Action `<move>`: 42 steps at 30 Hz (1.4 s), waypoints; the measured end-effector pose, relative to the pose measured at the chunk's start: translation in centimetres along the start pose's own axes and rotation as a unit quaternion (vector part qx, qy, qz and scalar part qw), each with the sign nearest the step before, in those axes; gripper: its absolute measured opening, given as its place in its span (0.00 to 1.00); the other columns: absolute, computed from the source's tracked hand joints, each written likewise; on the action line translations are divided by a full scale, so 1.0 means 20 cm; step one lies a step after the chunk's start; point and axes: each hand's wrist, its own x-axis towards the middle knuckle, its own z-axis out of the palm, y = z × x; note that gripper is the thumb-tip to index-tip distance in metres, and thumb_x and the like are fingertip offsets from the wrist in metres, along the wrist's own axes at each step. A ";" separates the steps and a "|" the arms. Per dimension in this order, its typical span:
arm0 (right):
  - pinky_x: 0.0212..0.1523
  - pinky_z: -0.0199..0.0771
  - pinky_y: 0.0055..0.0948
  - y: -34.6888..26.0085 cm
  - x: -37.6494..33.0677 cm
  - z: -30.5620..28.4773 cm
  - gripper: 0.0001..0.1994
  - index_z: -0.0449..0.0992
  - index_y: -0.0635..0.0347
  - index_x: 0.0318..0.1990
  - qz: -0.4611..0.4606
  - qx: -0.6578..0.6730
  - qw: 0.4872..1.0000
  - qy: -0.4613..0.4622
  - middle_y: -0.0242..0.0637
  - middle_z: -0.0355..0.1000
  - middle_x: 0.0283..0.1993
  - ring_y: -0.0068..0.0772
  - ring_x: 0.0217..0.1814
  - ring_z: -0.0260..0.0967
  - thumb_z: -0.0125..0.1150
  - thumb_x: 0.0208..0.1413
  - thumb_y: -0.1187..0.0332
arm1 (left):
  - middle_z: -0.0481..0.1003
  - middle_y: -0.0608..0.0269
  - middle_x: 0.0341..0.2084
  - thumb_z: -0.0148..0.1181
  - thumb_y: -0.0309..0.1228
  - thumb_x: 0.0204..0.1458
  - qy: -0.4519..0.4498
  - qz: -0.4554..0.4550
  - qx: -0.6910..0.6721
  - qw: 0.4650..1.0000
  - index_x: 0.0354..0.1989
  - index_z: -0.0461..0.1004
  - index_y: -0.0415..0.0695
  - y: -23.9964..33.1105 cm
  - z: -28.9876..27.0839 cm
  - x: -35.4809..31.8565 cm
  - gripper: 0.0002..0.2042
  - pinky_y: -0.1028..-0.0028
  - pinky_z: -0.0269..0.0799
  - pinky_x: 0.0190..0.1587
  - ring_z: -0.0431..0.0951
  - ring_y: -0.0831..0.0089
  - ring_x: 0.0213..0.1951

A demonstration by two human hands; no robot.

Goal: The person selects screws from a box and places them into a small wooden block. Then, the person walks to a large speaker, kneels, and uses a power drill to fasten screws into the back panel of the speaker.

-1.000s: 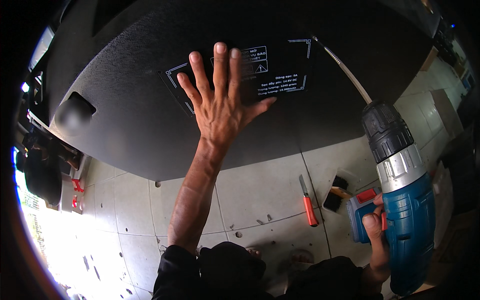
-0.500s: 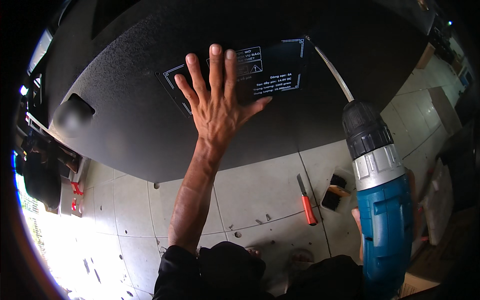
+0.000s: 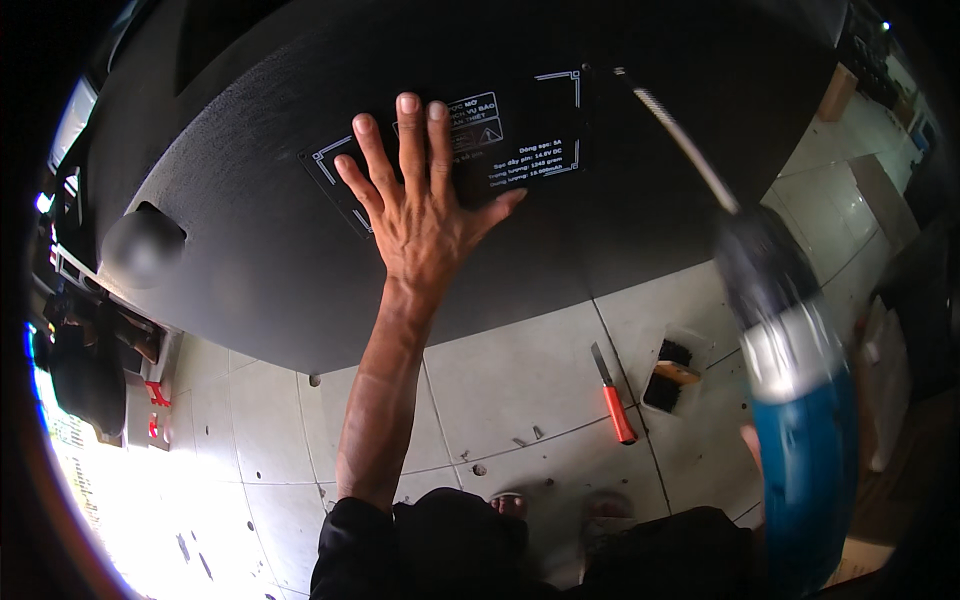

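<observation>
One empty left hand [image 3: 422, 228] is splayed flat on the black rectangular white-printed panel [image 3: 535, 118] at 12 o'clock. Right hand [image 3: 750, 441] is mostly hidden, grip wrapped round a chunky blue-and-silver drill [image 3: 808, 440] at 4 o'clock.

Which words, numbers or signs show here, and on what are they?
Black plate: white boxed wording, partly behind the left hand; I won't copy it.
Same plate, lower right: lines with numbers, likewise not copied.
Same plate: triangular warning sign.
Blue drill: blurred, no lettering readable.
</observation>
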 end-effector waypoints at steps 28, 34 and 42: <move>0.34 0.67 0.21 0.40 -0.61 -0.22 0.19 0.68 0.64 0.48 0.228 0.071 0.962 0.130 0.35 0.72 0.31 0.22 0.31 0.69 0.60 0.48 0.71 | 0.39 0.51 0.68 0.68 0.66 0.25 0.012 0.018 0.004 1.000 0.68 0.44 0.47 0.06 0.01 0.03 0.62 0.33 0.25 0.62 0.28 0.43 0.68; 0.33 0.67 0.21 0.31 -0.62 -0.19 0.19 0.67 0.64 0.48 0.201 0.090 0.967 0.128 0.35 0.72 0.31 0.22 0.30 0.68 0.60 0.48 0.72 | 0.41 0.55 0.68 0.68 0.65 0.27 0.032 0.028 0.007 0.999 0.68 0.44 0.48 0.02 -0.01 0.03 0.61 0.35 0.26 0.63 0.29 0.44 0.68; 0.33 0.67 0.21 0.24 -0.62 -0.10 0.19 0.67 0.65 0.48 0.165 0.105 0.974 0.118 0.35 0.72 0.30 0.22 0.30 0.68 0.60 0.48 0.73 | 0.42 0.52 0.68 0.52 0.74 0.32 0.077 0.087 0.038 0.993 0.68 0.45 0.47 0.00 0.05 0.04 0.58 0.28 0.36 0.58 0.34 0.39 0.67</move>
